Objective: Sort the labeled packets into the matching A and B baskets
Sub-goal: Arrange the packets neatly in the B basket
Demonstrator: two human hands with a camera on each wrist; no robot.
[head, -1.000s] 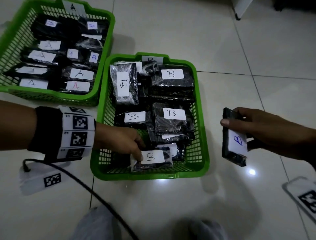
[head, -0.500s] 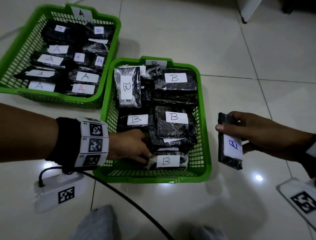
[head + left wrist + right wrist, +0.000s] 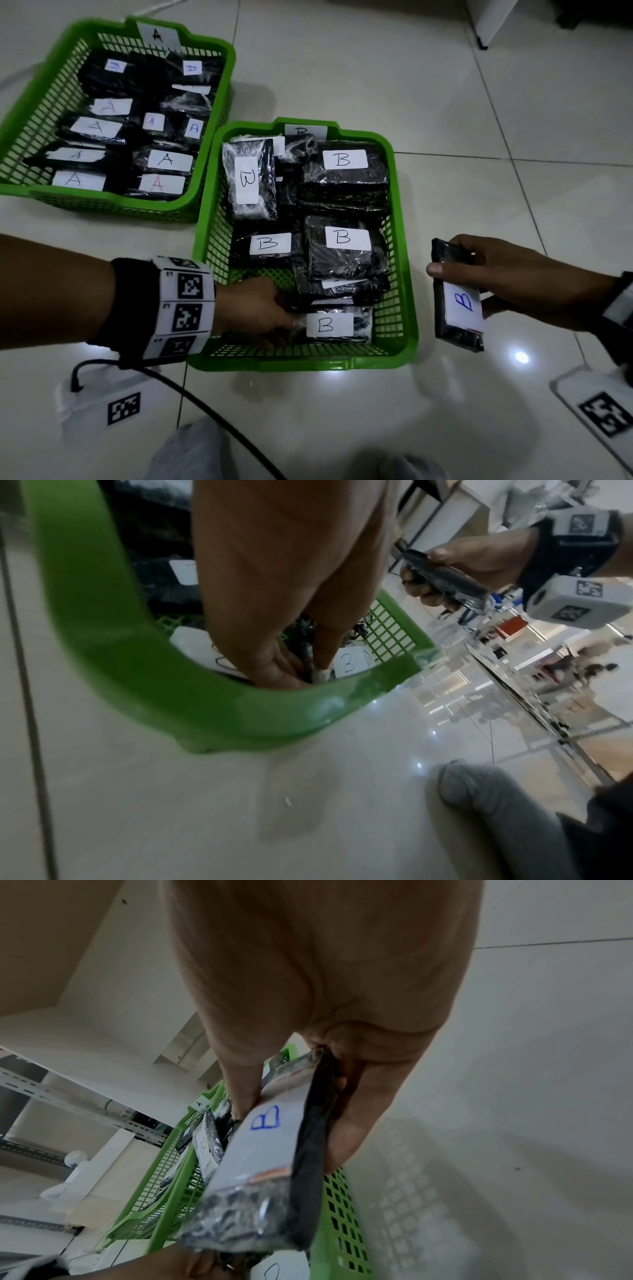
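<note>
Two green baskets stand on the tile floor: the A basket point(image 3: 219, 113) at the back left and the B basket point(image 3: 407, 274) in the middle, both holding several black wrapped packets with white labels. My left hand point(image 3: 294, 322) reaches into the front of the B basket and pinches the left end of a B-labeled packet point(image 3: 339, 325) that lies along the front wall. The left wrist view shows that pinch point(image 3: 308, 669) beside the B label point(image 3: 352, 661). My right hand point(image 3: 445, 267) grips another black packet point(image 3: 455, 329) with a blue B, held in the air just right of the B basket point(image 3: 335, 1218).
A black cable point(image 3: 205, 407) runs from my left wrist band across the floor toward my grey-clad knees point(image 3: 191, 452). A white furniture leg point(image 3: 493, 20) stands at the far right. Bare tiles lie to the right of and behind the B basket.
My left hand has slid the front B packet to the right along the basket's front wall. The right hand with its packet has drifted slightly toward the B basket.
</note>
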